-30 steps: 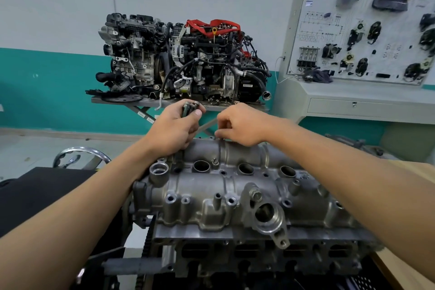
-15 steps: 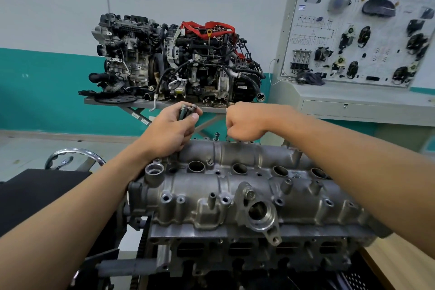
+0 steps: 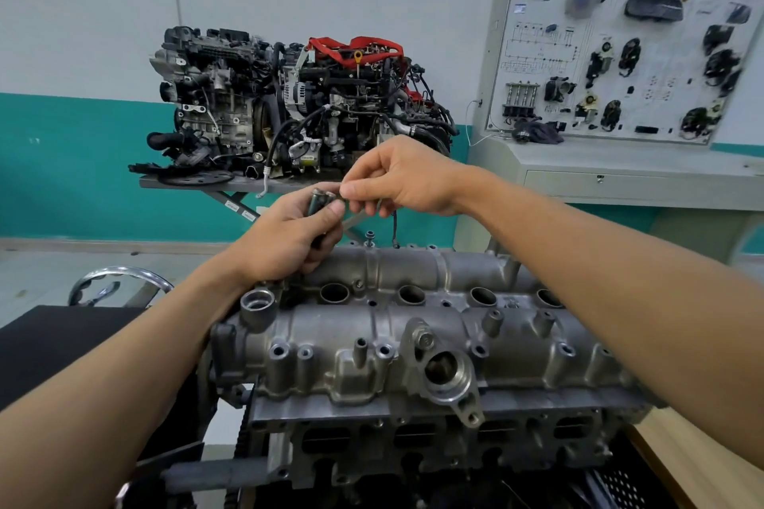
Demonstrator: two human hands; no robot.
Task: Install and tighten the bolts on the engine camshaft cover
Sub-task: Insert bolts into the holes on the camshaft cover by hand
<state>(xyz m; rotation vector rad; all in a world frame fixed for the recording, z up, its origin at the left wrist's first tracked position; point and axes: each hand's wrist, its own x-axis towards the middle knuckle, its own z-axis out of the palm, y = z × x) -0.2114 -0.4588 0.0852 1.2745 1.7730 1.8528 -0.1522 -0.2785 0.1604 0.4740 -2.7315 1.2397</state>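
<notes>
Gripping a bundle of bolts (image 3: 320, 200), the left hand (image 3: 285, 240) hovers over the far left end of the camshaft cover (image 3: 372, 326). The right hand (image 3: 407, 182) pinches the top of one bolt in that bundle. A lone bolt (image 3: 370, 236) stands in the cover's far edge. Header writing on the display board (image 3: 620, 33) is too blurred to read.

a complete display engine (image 3: 297, 107) with red hoses (image 3: 355, 48) sits on a grey shelf (image 3: 186, 183) against the white and teal wall (image 3: 82, 33). right of it stands a training board (image 3: 620, 54) hung with car parts, with a dark rag (image 3: 541, 133) on its ledge.
</notes>
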